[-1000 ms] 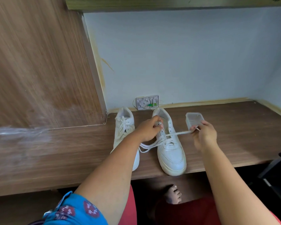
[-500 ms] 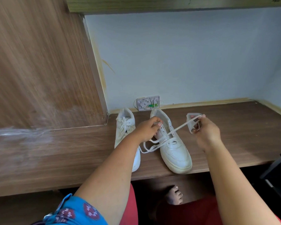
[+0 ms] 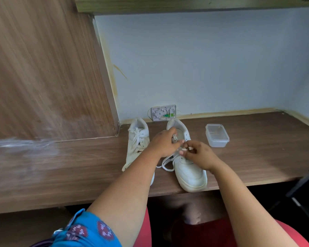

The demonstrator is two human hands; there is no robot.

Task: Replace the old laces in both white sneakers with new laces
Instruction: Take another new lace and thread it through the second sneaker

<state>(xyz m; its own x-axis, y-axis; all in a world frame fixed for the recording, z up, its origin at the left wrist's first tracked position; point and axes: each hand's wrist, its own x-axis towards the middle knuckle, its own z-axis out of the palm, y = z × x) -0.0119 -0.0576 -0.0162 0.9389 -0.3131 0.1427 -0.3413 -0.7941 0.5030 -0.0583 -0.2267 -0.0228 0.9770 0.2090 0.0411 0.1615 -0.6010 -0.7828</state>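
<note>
Both white sneakers stand side by side on the wooden surface, toes toward the person. The work looks to be at an early stage: the left sneaker is laced and untouched, while the right sneaker has its lace partly drawn out, a slack loop lying on the surface between the two shoes. The left hand has its fingers curled at the tongue and upper eyelets, steadying the shoe, and the right hand pinches a bit of lace over the eyelet rows; whether this is the old lace coming out cannot be told for sure, though it seems so. No new laces can be made out. Left to do, by this reckoning, is nearly everything: finishing this shoe, then the other. The right sneaker's toe sits at the near edge of the surface, so a hard tug could slide it off. A clear plastic container stands to the right, apart from the shoes, with bare room beyond it; a wooden panel closes the left.
</note>
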